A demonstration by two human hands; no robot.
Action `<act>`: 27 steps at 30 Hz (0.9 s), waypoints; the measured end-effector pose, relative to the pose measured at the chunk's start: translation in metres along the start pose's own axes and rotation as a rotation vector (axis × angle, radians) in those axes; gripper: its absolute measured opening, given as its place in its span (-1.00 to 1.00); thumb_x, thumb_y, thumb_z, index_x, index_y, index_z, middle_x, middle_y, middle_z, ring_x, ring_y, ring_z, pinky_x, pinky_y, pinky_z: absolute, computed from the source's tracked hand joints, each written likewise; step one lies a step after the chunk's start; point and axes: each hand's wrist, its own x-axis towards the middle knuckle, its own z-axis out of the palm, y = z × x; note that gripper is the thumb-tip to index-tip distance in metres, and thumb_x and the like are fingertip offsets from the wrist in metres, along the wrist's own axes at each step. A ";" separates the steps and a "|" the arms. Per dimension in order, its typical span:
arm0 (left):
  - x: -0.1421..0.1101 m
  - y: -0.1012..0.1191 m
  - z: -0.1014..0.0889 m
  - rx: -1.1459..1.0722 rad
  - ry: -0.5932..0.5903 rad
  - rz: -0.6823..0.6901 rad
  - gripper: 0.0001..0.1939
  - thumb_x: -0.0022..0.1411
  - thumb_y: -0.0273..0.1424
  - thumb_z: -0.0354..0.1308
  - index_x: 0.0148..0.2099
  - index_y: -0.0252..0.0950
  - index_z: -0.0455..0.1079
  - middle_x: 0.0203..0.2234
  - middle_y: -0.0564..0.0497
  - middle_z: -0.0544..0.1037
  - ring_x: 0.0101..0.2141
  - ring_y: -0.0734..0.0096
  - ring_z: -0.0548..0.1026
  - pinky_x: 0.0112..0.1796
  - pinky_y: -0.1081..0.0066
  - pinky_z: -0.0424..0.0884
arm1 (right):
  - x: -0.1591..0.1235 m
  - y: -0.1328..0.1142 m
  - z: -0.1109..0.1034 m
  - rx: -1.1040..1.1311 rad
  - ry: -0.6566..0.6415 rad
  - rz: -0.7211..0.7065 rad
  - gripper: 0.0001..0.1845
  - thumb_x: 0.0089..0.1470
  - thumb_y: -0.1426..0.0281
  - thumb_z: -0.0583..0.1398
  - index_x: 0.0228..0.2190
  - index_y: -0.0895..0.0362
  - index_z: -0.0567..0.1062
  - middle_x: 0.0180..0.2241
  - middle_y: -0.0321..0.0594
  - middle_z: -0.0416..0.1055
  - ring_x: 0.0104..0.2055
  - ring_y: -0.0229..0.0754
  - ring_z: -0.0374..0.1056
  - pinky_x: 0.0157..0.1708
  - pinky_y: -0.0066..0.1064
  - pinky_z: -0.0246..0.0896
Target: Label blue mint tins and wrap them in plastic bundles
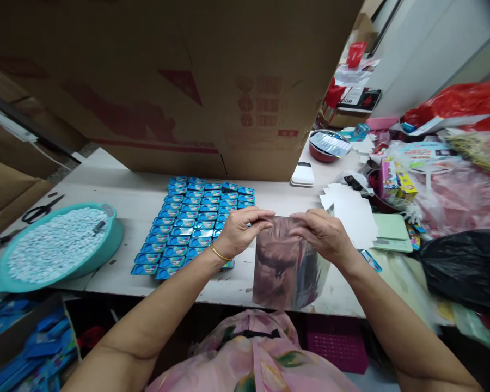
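A shiny silvery foil bag (pixel 275 267) hangs between my two hands, over the front edge of the white table. My left hand (pixel 243 231) pinches its upper left corner between thumb and fingers; a gold bracelet circles that wrist. At the upper right corner, my right hand (pixel 326 234) pinches the same bag. Just left of the bag, rows of small blue packs (pixel 183 223) with printed fronts lie on the table, and my left hand partly covers their right side. Whether the bag's top is open or sealed I cannot tell.
A turquoise basin (pixel 116 239) full of small pale pieces stands at the left, scissors (pixel 41 210) behind it. A large cardboard box (pixel 147 109) rises at the back. White paper sheets (pixel 347 212), a pale green scale (pixel 392 231) and a black plastic bag (pixel 465 267) lie right.
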 end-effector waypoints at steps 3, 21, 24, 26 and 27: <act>0.001 0.004 0.001 0.022 0.001 0.018 -0.84 0.04 -0.42 0.15 -0.28 -0.30 0.47 -0.49 0.00 0.52 -0.44 0.47 0.43 -0.36 0.48 0.32 | 0.001 -0.002 -0.001 0.049 0.004 0.022 -0.77 0.05 0.26 0.10 -0.35 0.15 0.44 -0.53 -0.23 0.37 -0.44 -0.25 0.27 -0.39 -0.45 0.14; 0.009 0.022 0.007 0.580 -0.220 0.394 -0.77 0.20 -0.34 -0.06 -0.36 -0.30 0.38 -0.56 0.04 0.45 -0.46 0.49 0.36 -0.35 0.42 0.21 | -0.011 0.001 -0.009 0.157 -0.054 0.050 -0.77 0.08 0.28 0.07 -0.32 0.16 0.42 -0.53 -0.27 0.36 -0.43 -0.31 0.26 -0.38 -0.50 0.08; 0.009 0.018 0.005 0.546 -0.195 0.364 -0.76 0.21 -0.36 -0.07 -0.40 -0.33 0.36 -0.56 0.01 0.43 -0.47 0.49 0.34 -0.39 0.47 0.23 | -0.022 0.015 -0.017 -0.002 -0.042 0.026 -0.72 0.05 0.22 0.08 -0.33 0.18 0.42 -0.51 -0.24 0.37 -0.43 -0.28 0.25 -0.37 -0.47 0.05; 0.009 0.019 0.002 0.541 -0.192 0.366 -0.76 0.21 -0.38 -0.07 -0.41 -0.34 0.35 -0.56 0.01 0.42 -0.48 0.49 0.33 -0.39 0.48 0.24 | -0.028 0.020 -0.019 -0.109 -0.058 -0.030 -0.69 0.06 0.19 0.06 -0.44 0.16 0.43 -0.56 -0.25 0.34 -0.47 -0.29 0.23 -0.40 -0.46 0.02; 0.009 0.020 0.001 0.546 -0.193 0.367 -0.77 0.21 -0.38 -0.07 -0.42 -0.34 0.35 -0.56 0.01 0.42 -0.49 0.49 0.32 -0.40 0.48 0.24 | -0.031 0.022 -0.019 -0.155 -0.064 -0.058 -0.67 0.06 0.17 0.05 -0.47 0.16 0.43 -0.58 -0.26 0.33 -0.49 -0.30 0.22 -0.41 -0.46 0.00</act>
